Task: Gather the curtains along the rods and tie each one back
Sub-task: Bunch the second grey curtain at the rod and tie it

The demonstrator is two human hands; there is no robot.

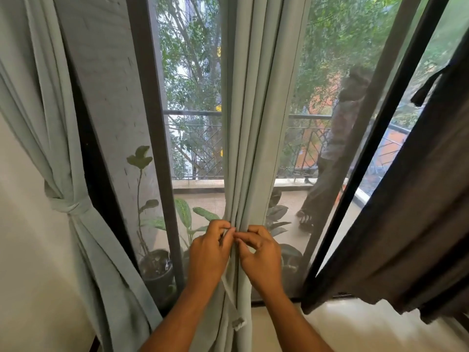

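I see the middle curtain (253, 123), pale green, hanging gathered in upright folds at centre. At nine o'clock, the left curtain (63, 153) is knotted back.

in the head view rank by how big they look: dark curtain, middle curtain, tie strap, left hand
1. Middle curtain and dark curtain: about alike, and the dark one is cut off by the frame edge, so unranked.
2. Left hand.
3. Tie strap.
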